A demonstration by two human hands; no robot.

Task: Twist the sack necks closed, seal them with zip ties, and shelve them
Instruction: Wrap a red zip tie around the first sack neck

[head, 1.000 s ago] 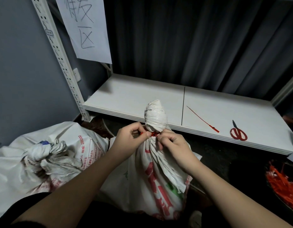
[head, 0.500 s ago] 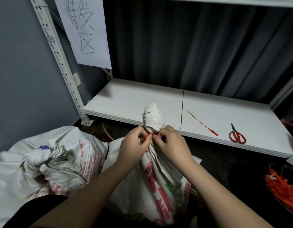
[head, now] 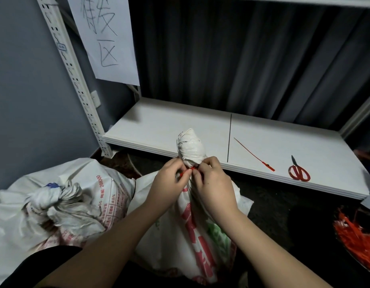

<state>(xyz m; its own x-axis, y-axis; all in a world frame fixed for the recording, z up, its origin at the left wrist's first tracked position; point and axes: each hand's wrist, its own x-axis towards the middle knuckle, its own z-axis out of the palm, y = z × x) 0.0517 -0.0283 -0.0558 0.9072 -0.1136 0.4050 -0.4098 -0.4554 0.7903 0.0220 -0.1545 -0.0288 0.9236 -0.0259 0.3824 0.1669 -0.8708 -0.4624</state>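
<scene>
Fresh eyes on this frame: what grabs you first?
Both hands, left hand and right hand, pinch a red zip tie round the twisted neck of the upright sack at centre. Behind it on the white shelf lie a spare zip tie and red scissors.

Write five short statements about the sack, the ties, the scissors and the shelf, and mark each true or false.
1. Both hands pinch a red zip tie at the twisted neck of the upright sack. True: the left hand and the right hand meet there.
2. The red scissors lie on the floor. False: they lie on the white shelf, near its right front edge.
3. A loose red zip tie lies on the shelf left of the scissors. True.
4. The sack being tied already stands on the shelf. False: it stands on the floor in front of the shelf.
5. A second sack lies to the left of the tied one. True.
</scene>
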